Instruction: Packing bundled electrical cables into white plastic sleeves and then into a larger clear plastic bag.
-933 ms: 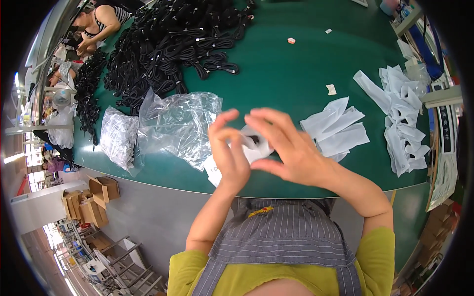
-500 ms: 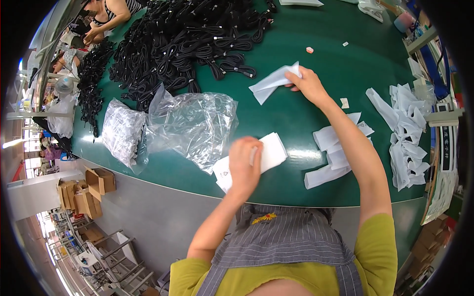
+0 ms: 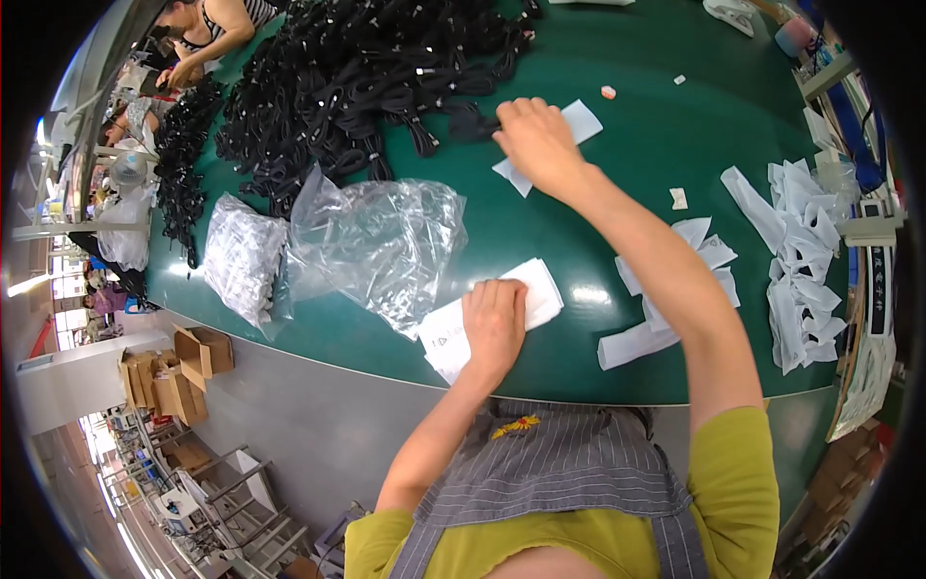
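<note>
My left hand rests on a stack of white printed sleeves near the table's front edge, its fingers bent over it and the thumb to the right. Further off, my right hand is closed at the end of a coiled black cable at the edge of the big cable pile. A translucent white sleeve lies under that hand, with both ends showing. The fingertips on the cable are partly hidden by the back of the hand.
A clear plastic bag and a bag of small white pieces lie left on the green table. Filled white sleeves lie right, with more beyond. A co-worker is at the far left. Boxes stand on the floor.
My right hand has let go of the white sleeve, which now lies on the table, and moved left to a black cable. My left hand has settled slightly to the right on the stack.
</note>
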{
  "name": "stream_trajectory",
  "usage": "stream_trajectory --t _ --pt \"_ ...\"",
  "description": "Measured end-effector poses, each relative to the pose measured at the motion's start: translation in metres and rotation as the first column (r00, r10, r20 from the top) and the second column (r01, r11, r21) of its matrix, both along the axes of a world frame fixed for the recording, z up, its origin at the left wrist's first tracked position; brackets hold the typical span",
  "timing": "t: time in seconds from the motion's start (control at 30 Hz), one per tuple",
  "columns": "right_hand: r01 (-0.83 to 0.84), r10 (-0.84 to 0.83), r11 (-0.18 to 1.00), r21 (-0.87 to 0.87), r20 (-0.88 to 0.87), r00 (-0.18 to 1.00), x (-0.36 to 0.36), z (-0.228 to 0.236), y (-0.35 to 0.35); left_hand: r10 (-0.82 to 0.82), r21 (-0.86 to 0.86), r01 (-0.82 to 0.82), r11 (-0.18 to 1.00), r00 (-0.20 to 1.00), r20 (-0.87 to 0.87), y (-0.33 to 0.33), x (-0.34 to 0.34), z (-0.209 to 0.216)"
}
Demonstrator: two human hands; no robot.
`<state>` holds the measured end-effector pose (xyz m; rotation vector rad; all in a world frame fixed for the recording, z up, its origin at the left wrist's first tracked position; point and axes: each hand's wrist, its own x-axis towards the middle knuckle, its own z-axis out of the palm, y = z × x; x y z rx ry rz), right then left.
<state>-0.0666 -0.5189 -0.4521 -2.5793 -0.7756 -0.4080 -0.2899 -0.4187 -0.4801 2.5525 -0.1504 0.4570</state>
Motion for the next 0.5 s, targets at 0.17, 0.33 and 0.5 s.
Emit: stream_trajectory --t 0.17,0.33,0.5 --pt "-0.194 0.259 0.948 0.252 -0.260 0.930 -0.101 0.043 -0.083 0.028 0.003 -0.028 1.000 0.999 0.016 0.011 -0.002 -0.006" --pt "-0.110 0.184 0.973 0.205 -0.390 0.902 -0.160 0.027 -0.125 -0.039 -0.039 0.041 0.998 0.998 0.050 0.010 -0.001 -0.004" --pt "-0.213 0.290 0.944 0.251 -0.324 0.901 -0.171 0.021 -0.124 -0.024 -0.068 0.033 0.997 0.991 0.129 0.006 -0.003 -0.004"
